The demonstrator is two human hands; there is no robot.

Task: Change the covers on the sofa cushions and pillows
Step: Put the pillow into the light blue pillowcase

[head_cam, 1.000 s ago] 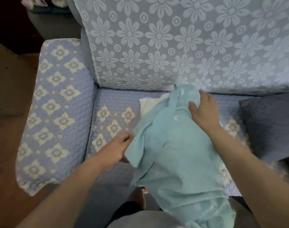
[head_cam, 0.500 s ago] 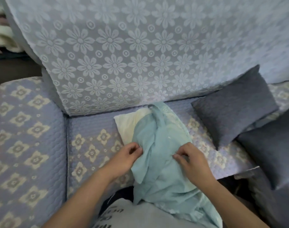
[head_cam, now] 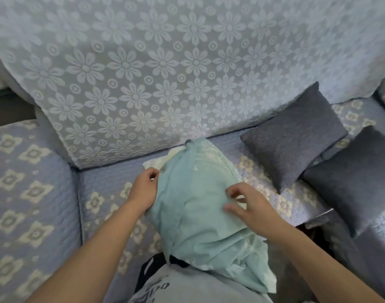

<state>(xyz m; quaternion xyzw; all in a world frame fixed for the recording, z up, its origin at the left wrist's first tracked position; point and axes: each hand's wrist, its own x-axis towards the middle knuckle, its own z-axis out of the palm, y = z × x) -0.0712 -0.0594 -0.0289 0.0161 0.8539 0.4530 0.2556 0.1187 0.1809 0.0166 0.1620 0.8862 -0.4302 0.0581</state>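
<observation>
We see a pale aqua cover (head_cam: 200, 206) with faint white motifs, and a cream-white pillow (head_cam: 158, 161) showing at its upper left edge. The sofa seat (head_cam: 108, 193) and armrest (head_cam: 23, 193) wear quilted lavender-blue fabric patterned with cream four-petal flowers with grey centres. The backrest throw (head_cam: 165, 73) is light blue-grey with whitish daisies and small rings. Two cushions (head_cam: 294, 136) (head_cam: 358, 178) are plain slate grey-blue with a textured weave.

I am seeing a grey garment (head_cam: 193, 290) with dark lettering filling the bottom edge, with black fabric (head_cam: 146, 271) lying just beside it. A dark patch (head_cam: 10, 108) is showing at the far left edge.
</observation>
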